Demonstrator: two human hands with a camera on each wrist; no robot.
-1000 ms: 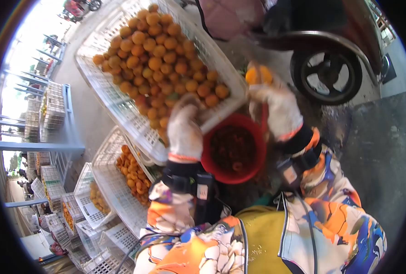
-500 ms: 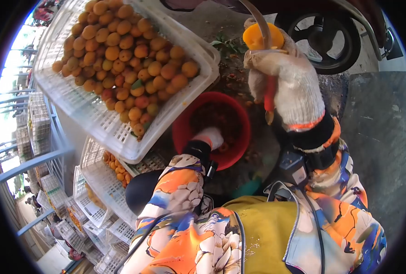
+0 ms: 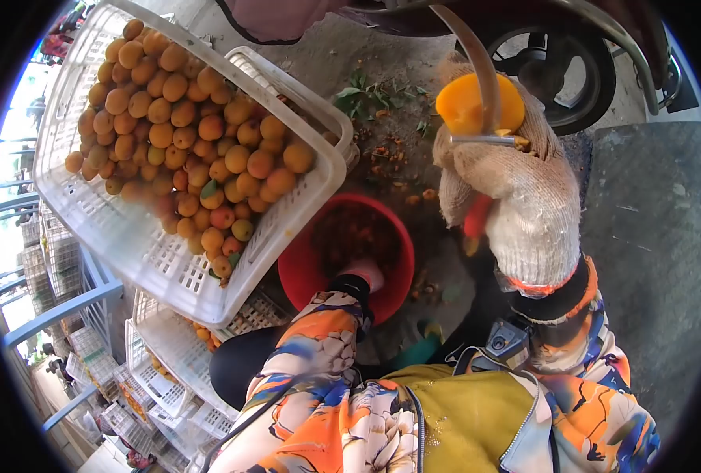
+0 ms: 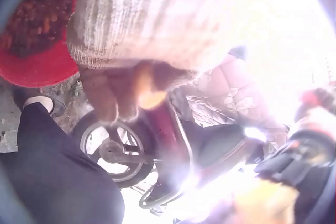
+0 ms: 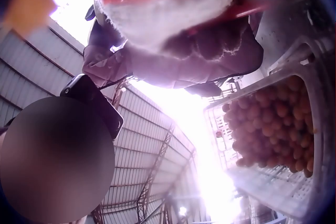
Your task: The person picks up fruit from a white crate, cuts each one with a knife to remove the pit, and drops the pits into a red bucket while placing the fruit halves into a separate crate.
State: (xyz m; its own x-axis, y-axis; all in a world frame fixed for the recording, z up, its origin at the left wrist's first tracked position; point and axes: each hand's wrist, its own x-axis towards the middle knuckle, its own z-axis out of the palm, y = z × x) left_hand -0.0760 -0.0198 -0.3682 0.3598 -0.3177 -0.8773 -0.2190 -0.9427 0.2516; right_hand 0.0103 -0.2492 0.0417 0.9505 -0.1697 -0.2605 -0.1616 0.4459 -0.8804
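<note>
A second ago the left hand (image 3: 364, 272) rests at the edge of the white crate (image 3: 303, 213) of orange fruit; half a second ago it is down inside the red bucket (image 3: 299, 276), and now it sits deeper in there, only the glove's cuff showing above the sleeve. The right hand (image 3: 516, 197), first beside the bucket's rim with a halved fruit (image 3: 477, 102) at its fingertips, now stands higher and nearer the head camera, the fruit half raised against the scooter wheel (image 3: 571, 71). The head view itself swings, so the crate slides toward the upper left and the bucket toward the middle.
</note>
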